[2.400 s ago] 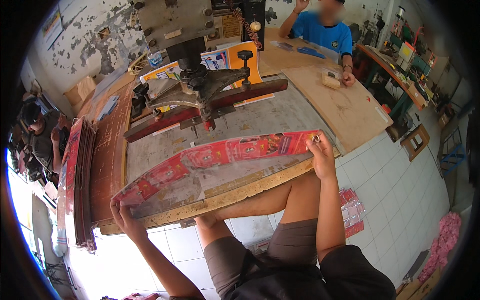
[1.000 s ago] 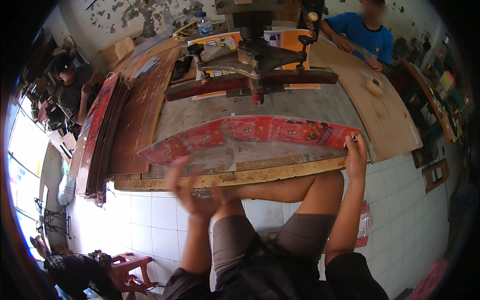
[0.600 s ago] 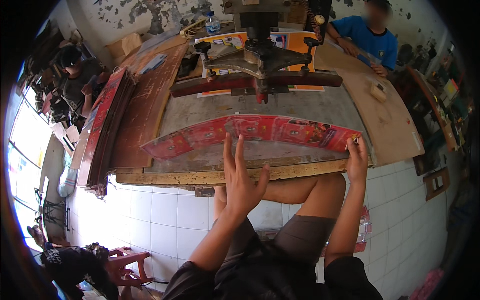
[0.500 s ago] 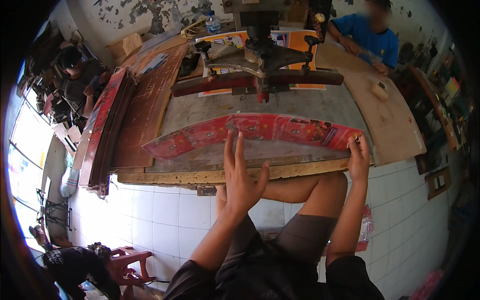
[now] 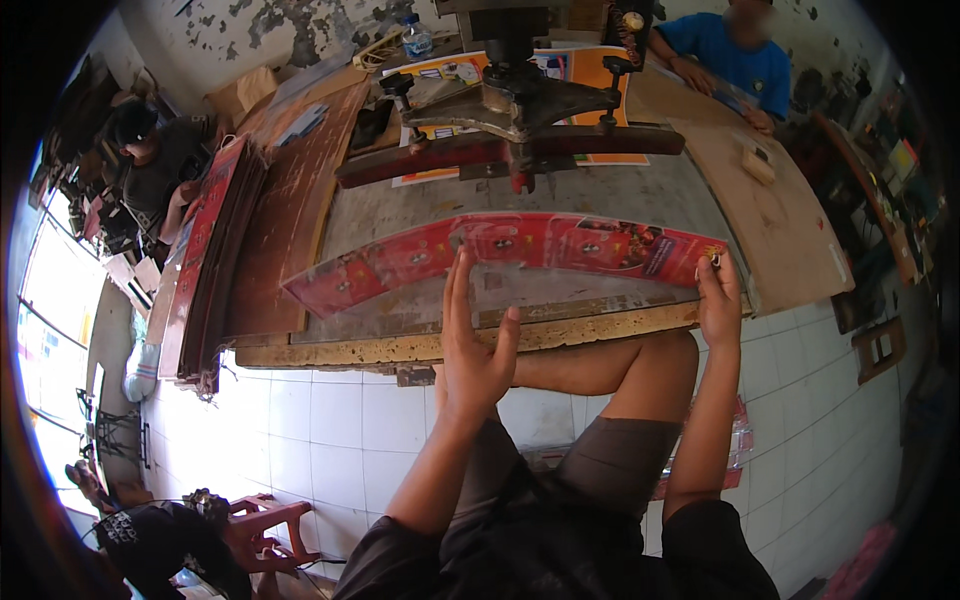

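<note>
A long, glossy red printed strip (image 5: 545,242) bows across the grey bench top (image 5: 400,205), near the front edge. My right hand (image 5: 718,300) pinches its right end between thumb and fingers. My left hand (image 5: 478,350) is open, its fingers straight and the thumb apart. The left fingertips rest at the strip's lower edge, left of its middle. Just beyond the strip, a dark metal press (image 5: 515,110) with a long reddish-brown bar (image 5: 600,143) spans the bench.
Orange printed sheets (image 5: 605,100) lie behind the press. A stack of red-topped boards (image 5: 205,235) stands left; a small wooden block (image 5: 758,167) lies right. One person in blue (image 5: 765,70) sits at the far right, another in dark clothes (image 5: 150,170) at left.
My left hand has shifted slightly left, with its fingers drawn closer together. My right hand keeps its pinch on the strip's end. The view has tilted slightly.
</note>
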{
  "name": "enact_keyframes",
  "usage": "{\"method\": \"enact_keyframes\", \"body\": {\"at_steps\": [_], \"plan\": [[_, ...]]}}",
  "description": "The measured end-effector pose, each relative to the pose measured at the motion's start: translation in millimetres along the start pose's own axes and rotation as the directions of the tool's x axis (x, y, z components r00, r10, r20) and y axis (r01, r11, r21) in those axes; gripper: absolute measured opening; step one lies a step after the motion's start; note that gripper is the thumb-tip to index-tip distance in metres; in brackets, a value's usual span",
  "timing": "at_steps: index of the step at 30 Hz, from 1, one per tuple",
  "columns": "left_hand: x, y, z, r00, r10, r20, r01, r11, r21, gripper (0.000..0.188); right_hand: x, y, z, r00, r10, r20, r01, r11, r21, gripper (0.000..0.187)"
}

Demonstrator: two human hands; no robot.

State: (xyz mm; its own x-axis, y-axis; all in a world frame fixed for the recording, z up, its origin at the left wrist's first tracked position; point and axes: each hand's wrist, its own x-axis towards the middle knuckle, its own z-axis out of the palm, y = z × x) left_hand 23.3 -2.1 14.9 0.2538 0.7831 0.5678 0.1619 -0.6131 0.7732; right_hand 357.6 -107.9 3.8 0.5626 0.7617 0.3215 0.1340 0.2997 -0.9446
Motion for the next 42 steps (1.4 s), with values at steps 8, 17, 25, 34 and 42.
{"method": "enact_keyframes", "body": {"at_steps": [8, 17, 25, 34, 42], "plan": [[2, 5, -2, 0.999, 0.029, -0.018, -0.028, 0.997, 0.068, 0.075, 1, 12, -10, 0.998, -0.047, 0.047, 0.044, 0.996, 0.072, 0.033], [-29, 12, -14, 0.993, 0.121, -0.011, -0.115, 0.965, 0.237, 0.079, -1, 13, -8, 0.999, -0.042, 0.016, 0.037, 0.966, 0.254, 0.037], [-54, 11, -9, 0.997, 0.074, -0.028, -0.064, 0.960, 0.273, 0.085, -4, 10, -3, 0.998, 0.004, -0.058, 0.010, 0.974, 0.228, 0.025], [-59, 15, -1, 0.997, 0.048, -0.061, -0.025, 0.943, 0.331, 0.088, -2, 6, -1, 0.999, -0.004, -0.050, 0.014, 0.981, 0.195, 0.017], [-61, 21, 1, 0.992, 0.056, -0.111, -0.013, 0.934, 0.356, 0.087, -2, 5, 2, 1.000, 0.009, -0.030, -0.002, 0.978, 0.207, 0.020]]}}
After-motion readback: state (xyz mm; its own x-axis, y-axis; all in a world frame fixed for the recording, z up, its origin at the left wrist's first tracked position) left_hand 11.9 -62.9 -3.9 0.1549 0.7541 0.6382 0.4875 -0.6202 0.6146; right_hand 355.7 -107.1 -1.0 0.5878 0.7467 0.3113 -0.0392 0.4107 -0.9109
